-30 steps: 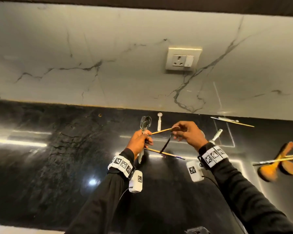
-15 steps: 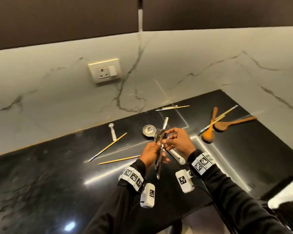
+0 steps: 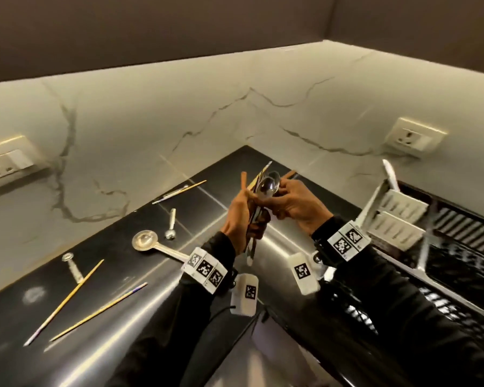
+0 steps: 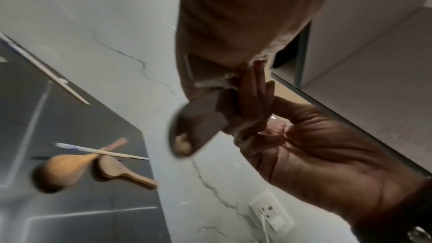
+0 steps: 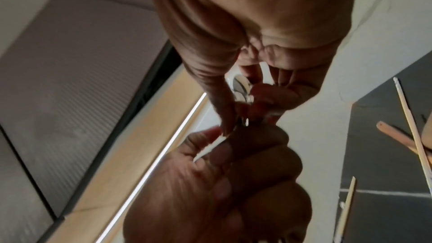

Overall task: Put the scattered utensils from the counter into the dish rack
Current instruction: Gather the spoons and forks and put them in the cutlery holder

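A bundle of utensils (image 3: 264,191) is held upright above the black surface (image 3: 140,300) by the left hand (image 3: 239,219), grip clenched around the handles. The spoon bowls at the top are pinched by the right hand (image 3: 299,210). 2 chopsticks (image 3: 95,312) and a ladle (image 3: 151,243) lie on the surface. The dish rack (image 3: 397,219) stands to the right.

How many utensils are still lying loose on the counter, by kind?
Chopsticks: 4
Wooden spoons: 2
Steel ladle: 1
Small steel spoons: 2
Total: 9
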